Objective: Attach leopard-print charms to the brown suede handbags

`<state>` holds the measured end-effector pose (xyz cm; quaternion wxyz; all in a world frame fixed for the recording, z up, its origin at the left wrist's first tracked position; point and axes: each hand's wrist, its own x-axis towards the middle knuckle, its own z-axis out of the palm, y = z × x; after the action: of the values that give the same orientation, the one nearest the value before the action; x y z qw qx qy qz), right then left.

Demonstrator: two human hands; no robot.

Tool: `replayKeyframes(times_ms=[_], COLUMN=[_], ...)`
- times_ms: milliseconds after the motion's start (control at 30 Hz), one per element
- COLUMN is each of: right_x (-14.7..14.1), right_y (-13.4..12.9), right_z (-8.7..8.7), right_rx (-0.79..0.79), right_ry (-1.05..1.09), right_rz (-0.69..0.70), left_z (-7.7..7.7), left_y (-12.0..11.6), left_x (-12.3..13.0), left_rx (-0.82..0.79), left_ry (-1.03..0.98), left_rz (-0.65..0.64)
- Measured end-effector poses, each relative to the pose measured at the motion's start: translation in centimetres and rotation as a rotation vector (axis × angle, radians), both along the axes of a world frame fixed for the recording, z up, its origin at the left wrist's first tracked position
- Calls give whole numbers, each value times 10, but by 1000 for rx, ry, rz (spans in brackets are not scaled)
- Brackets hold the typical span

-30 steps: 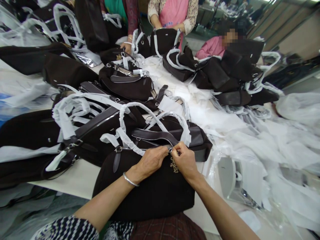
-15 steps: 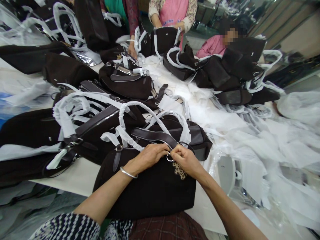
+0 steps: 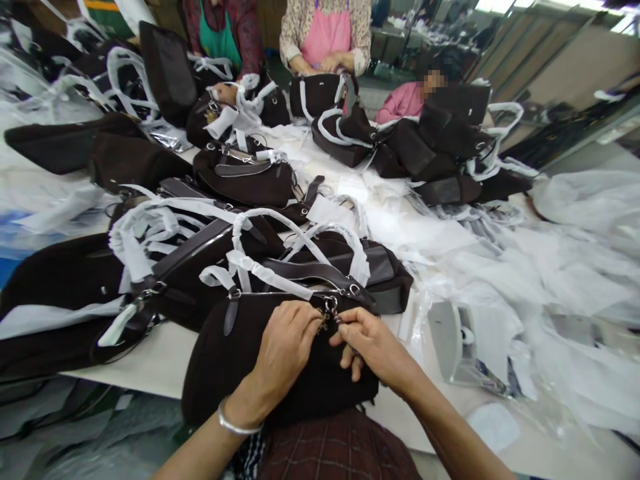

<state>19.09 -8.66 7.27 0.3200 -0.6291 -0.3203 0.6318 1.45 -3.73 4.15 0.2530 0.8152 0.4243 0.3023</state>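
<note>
A dark brown handbag [image 3: 230, 367] lies against my lap at the table edge, its zipper along the top. From a metal ring [image 3: 331, 303] at its top hang small fittings. My left hand [image 3: 287, 343] is closed in a pinch at a small gold-coloured chain [image 3: 323, 323] under the ring. Just right of it, my right hand [image 3: 370, 343] pinches the dark upper end of a bag charm by the ring; its lower fingers are curled, and the charm's body is hidden. White-wrapped handles [image 3: 270, 273] and a dark leather strap [image 3: 310, 270] rise behind the ring.
More dark handbags [image 3: 195, 247] lie close behind and to the left, with others [image 3: 440, 147] piled at the back right. White wrapping sheets [image 3: 560, 287] and a grey-white dispenser-like object [image 3: 450, 343] are on the right. Co-workers [image 3: 325, 33] stand or sit across the table.
Both hands have moved down slightly from the bag's top edge. The leopard-patterned charm that hung in sight is hidden now, and a gold-coloured chain shows at my left fingertips. The view has tilted up.
</note>
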Motion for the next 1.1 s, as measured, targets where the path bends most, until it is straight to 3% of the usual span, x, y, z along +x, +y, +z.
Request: replayKeyframes(times_ms=[100,233,333,500,567,633,700,833,933,1000,1100], right_x=[0,-5,-10,-5,0,2,-1,-16,-16,0,51], right_y=[-10,-22,-30,-42,-48,-55,-62,-72,-75,-78,-85], right_z=[3,7,10,13,13,12,12,22,27,21,-8], right_rx=[13,23,40,50,21,40,154,417,503,496,229], right_ry=[-36,-56,-59,-67,-103,-201,-407,-842,-790,-601,-400], right_rz=[13,18,29,35,66,137,241,577,740,661,357], left_z=[-12,-21,-17,-9,-8,-7,-7,-11,-17,-20,-19], left_y=[0,5,3,-5,-4,-1,5,17,22,23,21], left_x=[7,17,21,12,5,0,-1,13,25,31,33], left_rx=[-211,-265,-320,-563,-562,-531,-543,-675,-652,-600,-543], left_ry=[21,45,36,-20,10,5,-46,-89,-9,61,142], left_rz=[-16,-6,-51,-99,-83,-52,-22,-16,22,42,65])
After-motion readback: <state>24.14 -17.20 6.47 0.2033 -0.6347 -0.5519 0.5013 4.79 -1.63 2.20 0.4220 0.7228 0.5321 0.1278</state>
